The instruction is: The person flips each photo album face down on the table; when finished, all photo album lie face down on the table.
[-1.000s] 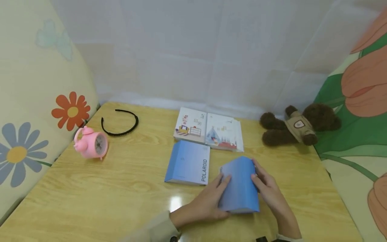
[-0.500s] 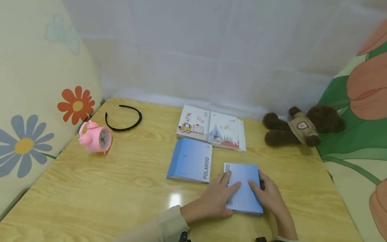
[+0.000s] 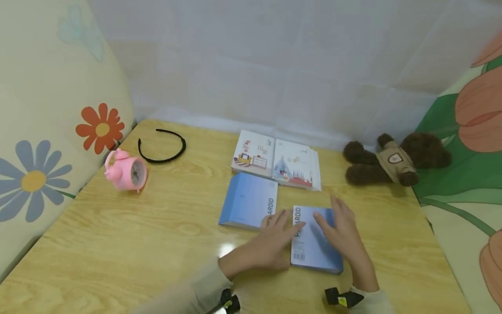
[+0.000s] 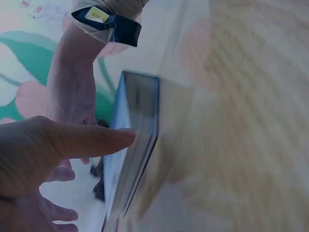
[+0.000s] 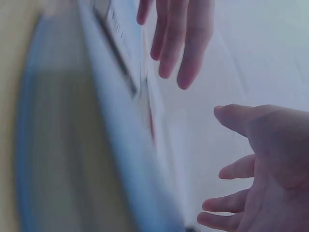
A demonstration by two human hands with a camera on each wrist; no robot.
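Head view: smooth, boxy blue book (image 3: 313, 246) beneath fingers (image 3: 321, 221)

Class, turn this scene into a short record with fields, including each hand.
Surface: yellow wood-grain table
Books: thick blue rectangular left book, matching right book; white illustrated book, apparently open, beyond them
Left hand: fingers extended near the gap between the blue books; contact unclear
Right hand: fingers extended over the right book; contact unclear
Left side: pink plastic alarm clock; black curved headband
Right side: brown plush bear in beige shirt, lying
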